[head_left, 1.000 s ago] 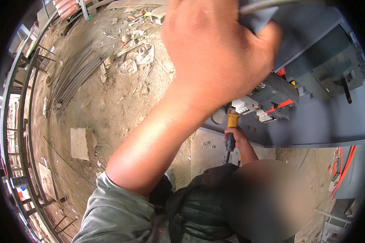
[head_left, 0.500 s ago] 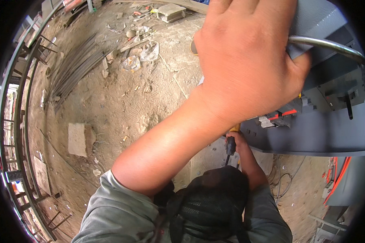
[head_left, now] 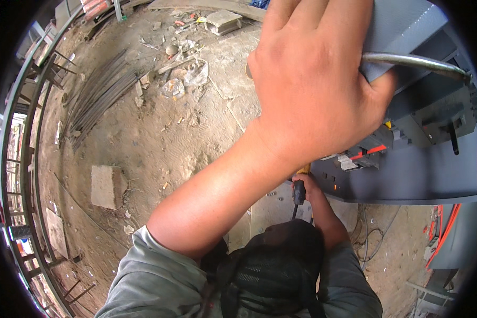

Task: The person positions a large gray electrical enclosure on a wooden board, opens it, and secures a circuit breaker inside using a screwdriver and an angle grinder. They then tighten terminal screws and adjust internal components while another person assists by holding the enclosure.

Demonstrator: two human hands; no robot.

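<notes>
My left hand (head_left: 318, 90) fills the upper middle, fingers wrapped over the grey metal edge (head_left: 400, 26) of an electrical cabinet, beside a curved steel bar (head_left: 418, 62). Below it, my right hand (head_left: 307, 185) holds a yellow-and-black tool (head_left: 299, 192) with a dark cord or rod hanging down; its working end is hidden behind my left hand. Inside the cabinet (head_left: 408, 180) are grey breaker units (head_left: 368, 153) with orange strips and a larger switch unit (head_left: 440, 122) with a black lever.
Dirt floor holds a concrete block (head_left: 105, 188), bundled steel rods (head_left: 93, 100) and scattered rubble (head_left: 193, 74). A metal rack (head_left: 17, 175) runs along the left. Cables (head_left: 371, 233) lie at lower right, near orange cords (head_left: 444, 233) beside a grey panel.
Since a second ago my left hand and the cabinet edge appear shifted rightward, exposing more of the steel bar. Over the last half second they have shifted slightly back left.
</notes>
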